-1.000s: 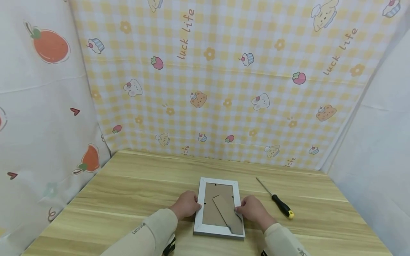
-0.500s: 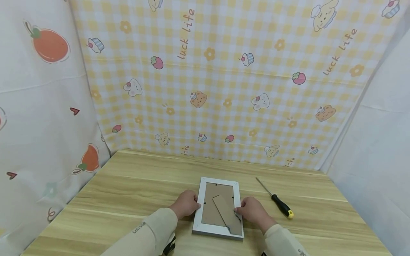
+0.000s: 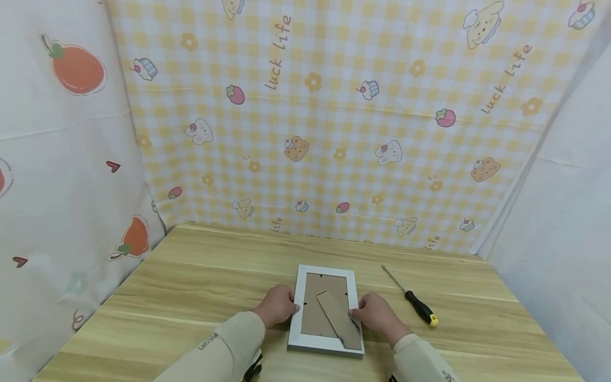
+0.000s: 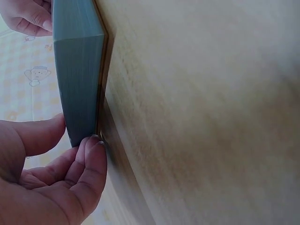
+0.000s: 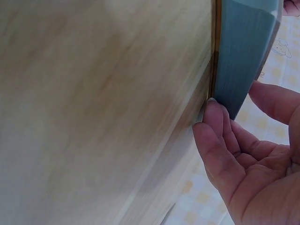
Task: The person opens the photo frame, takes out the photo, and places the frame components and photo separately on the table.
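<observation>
A white picture frame (image 3: 298, 318) lies back side up in front of me, showing a brown backing board (image 3: 312, 297) and a slanted brown stand leg (image 3: 336, 318). My left hand (image 3: 277, 306) grips its left edge, thumb on top and fingers curled at the lower edge. On the opposite side my right hand (image 3: 377, 314) pinches the right edge in the same way. In the left wrist view the frame's side (image 4: 79, 84) sits between thumb and fingertips. The right wrist view shows the other side (image 5: 243, 51) held likewise. The frame's front face is hidden.
A screwdriver (image 3: 419, 306) with a black and yellow handle lies on the wooden table (image 3: 200, 276) to the right of the frame. Behind the table hangs a yellow checked cloth (image 3: 329, 175), with white cloths at both sides.
The picture frame shifts very slightly between the frames while both hands keep their hold. The screwdriver stays where it was.
</observation>
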A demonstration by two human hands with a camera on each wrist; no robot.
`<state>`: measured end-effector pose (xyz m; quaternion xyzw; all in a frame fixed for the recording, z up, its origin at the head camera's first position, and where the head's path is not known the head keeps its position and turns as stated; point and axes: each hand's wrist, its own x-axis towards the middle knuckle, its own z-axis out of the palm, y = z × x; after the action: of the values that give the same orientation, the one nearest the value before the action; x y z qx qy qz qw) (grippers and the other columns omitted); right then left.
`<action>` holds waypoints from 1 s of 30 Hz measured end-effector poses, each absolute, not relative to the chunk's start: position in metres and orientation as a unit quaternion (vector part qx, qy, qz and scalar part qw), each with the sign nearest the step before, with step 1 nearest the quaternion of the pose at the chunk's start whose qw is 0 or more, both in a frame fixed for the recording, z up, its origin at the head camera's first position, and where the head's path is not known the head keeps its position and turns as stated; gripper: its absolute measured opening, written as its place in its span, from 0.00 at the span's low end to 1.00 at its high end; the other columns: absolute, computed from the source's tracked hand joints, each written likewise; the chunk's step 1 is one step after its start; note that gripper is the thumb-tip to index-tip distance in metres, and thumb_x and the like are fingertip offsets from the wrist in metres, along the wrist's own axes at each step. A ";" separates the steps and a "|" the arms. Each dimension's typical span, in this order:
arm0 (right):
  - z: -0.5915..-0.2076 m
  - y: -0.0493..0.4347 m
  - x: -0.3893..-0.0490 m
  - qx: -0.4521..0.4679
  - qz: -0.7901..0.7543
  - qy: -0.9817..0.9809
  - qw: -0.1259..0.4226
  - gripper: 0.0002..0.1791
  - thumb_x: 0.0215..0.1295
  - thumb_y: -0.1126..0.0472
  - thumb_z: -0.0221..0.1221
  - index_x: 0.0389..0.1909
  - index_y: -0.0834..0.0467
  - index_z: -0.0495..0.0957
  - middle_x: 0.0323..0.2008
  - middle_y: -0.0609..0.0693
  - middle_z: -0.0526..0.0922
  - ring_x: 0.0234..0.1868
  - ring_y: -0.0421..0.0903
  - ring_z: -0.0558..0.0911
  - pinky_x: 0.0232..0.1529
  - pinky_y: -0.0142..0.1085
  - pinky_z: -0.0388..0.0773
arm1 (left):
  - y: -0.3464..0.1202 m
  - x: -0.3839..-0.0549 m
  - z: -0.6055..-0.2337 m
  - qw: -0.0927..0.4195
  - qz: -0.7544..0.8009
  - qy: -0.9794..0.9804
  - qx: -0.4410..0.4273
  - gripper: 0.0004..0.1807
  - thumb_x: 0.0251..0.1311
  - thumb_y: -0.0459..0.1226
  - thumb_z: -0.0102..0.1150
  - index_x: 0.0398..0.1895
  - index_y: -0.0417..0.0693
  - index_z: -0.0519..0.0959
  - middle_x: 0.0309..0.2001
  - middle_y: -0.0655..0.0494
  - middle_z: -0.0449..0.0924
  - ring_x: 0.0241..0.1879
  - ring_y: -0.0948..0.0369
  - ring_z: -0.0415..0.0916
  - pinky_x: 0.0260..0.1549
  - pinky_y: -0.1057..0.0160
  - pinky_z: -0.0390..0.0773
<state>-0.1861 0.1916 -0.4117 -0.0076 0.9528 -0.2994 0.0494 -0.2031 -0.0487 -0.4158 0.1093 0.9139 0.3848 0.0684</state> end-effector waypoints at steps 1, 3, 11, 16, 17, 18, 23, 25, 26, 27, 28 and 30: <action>-0.412 0.192 -0.186 -0.008 -0.300 0.952 0.050 0.12 0.58 0.63 0.65 0.20 0.61 0.73 0.18 0.47 0.71 0.22 0.42 0.69 0.24 0.32 0.65 | -0.049 -0.203 -0.415 0.071 0.387 0.913 0.108 0.12 0.56 0.28 0.63 0.20 0.39 0.72 0.21 0.54 0.69 0.24 0.60 0.67 0.22 0.65 0.67; -0.411 0.192 -0.186 -0.005 -0.302 0.952 0.051 0.12 0.58 0.63 0.64 0.20 0.61 0.73 0.18 0.48 0.71 0.22 0.42 0.69 0.24 0.32 0.65 | -0.048 -0.203 -0.415 0.073 0.390 0.911 0.109 0.12 0.56 0.28 0.63 0.20 0.39 0.71 0.21 0.53 0.69 0.24 0.59 0.67 0.23 0.65 0.67; -0.412 0.193 -0.186 -0.007 -0.301 0.952 0.050 0.12 0.58 0.63 0.65 0.20 0.61 0.73 0.18 0.48 0.71 0.23 0.42 0.69 0.24 0.33 0.65 | -0.047 -0.204 -0.416 0.076 0.397 0.908 0.113 0.13 0.56 0.27 0.63 0.18 0.40 0.70 0.21 0.54 0.68 0.24 0.59 0.66 0.23 0.65 0.66; -0.409 0.193 -0.186 -0.005 -0.298 0.953 0.056 0.11 0.59 0.62 0.64 0.21 0.61 0.75 0.19 0.47 0.73 0.23 0.42 0.69 0.25 0.33 0.66 | -0.049 -0.205 -0.420 0.090 0.418 0.898 0.106 0.15 0.59 0.30 0.60 0.17 0.42 0.69 0.17 0.57 0.65 0.19 0.62 0.63 0.18 0.68 0.63; -0.408 0.193 -0.186 -0.004 -0.299 0.953 0.059 0.11 0.59 0.62 0.64 0.22 0.61 0.76 0.19 0.47 0.74 0.23 0.42 0.70 0.25 0.33 0.66 | -0.050 -0.205 -0.420 0.093 0.424 0.895 0.105 0.15 0.60 0.31 0.60 0.17 0.43 0.69 0.16 0.58 0.64 0.17 0.63 0.62 0.17 0.68 0.62; -0.408 0.193 -0.186 -0.002 -0.297 0.953 0.060 0.10 0.60 0.62 0.64 0.23 0.62 0.77 0.20 0.47 0.75 0.24 0.42 0.71 0.26 0.33 0.67 | -0.050 -0.205 -0.420 0.097 0.428 0.893 0.103 0.15 0.61 0.32 0.59 0.17 0.43 0.69 0.15 0.58 0.63 0.16 0.64 0.62 0.16 0.69 0.61; -0.405 0.195 -0.187 0.015 -0.292 0.954 0.060 0.11 0.62 0.60 0.61 0.36 0.67 0.80 0.27 0.50 0.80 0.28 0.44 0.74 0.29 0.36 0.72 | -0.051 -0.203 -0.416 0.102 0.432 0.891 0.099 0.11 0.63 0.34 0.57 0.23 0.41 0.72 0.18 0.57 0.67 0.17 0.64 0.64 0.16 0.68 0.64; -0.405 0.195 -0.188 0.018 -0.287 0.956 0.052 0.15 0.62 0.60 0.61 0.42 0.69 0.79 0.31 0.52 0.81 0.30 0.44 0.76 0.31 0.38 0.75 | -0.052 -0.202 -0.414 0.095 0.427 0.893 0.102 0.09 0.63 0.34 0.57 0.27 0.39 0.73 0.20 0.55 0.69 0.18 0.63 0.66 0.18 0.67 0.67; -0.405 0.196 -0.188 0.017 -0.285 0.957 0.047 0.17 0.62 0.60 0.61 0.45 0.69 0.78 0.32 0.53 0.82 0.31 0.45 0.77 0.32 0.39 0.75 | -0.052 -0.201 -0.412 0.091 0.424 0.895 0.104 0.08 0.62 0.34 0.58 0.30 0.36 0.74 0.22 0.54 0.71 0.20 0.62 0.68 0.20 0.65 0.68; -0.405 0.196 -0.189 0.013 -0.283 0.958 0.042 0.18 0.63 0.59 0.61 0.47 0.69 0.77 0.34 0.54 0.82 0.32 0.45 0.77 0.33 0.40 0.76 | -0.052 -0.201 -0.411 0.085 0.418 0.898 0.107 0.09 0.62 0.34 0.58 0.33 0.34 0.75 0.23 0.53 0.72 0.21 0.62 0.69 0.22 0.64 0.70; -0.405 0.195 -0.189 0.008 -0.281 0.959 0.035 0.19 0.63 0.59 0.61 0.49 0.69 0.76 0.35 0.54 0.82 0.32 0.45 0.78 0.33 0.40 0.77 | -0.053 -0.200 -0.410 0.080 0.414 0.900 0.110 0.10 0.62 0.34 0.58 0.37 0.31 0.75 0.24 0.52 0.73 0.22 0.61 0.71 0.24 0.63 0.72; -0.405 0.195 -0.188 -0.005 -0.282 0.959 0.019 0.21 0.63 0.59 0.61 0.52 0.68 0.75 0.38 0.55 0.82 0.35 0.47 0.79 0.35 0.42 0.78 | -0.053 -0.198 -0.407 0.065 0.402 0.906 0.114 0.16 0.62 0.34 0.59 0.45 0.28 0.74 0.31 0.48 0.76 0.29 0.57 0.74 0.32 0.58 0.77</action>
<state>-0.1882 0.1953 -0.4046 -0.0049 0.9591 -0.2823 0.0193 -0.1981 -0.0533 -0.4069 0.1141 0.9063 0.4017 0.0649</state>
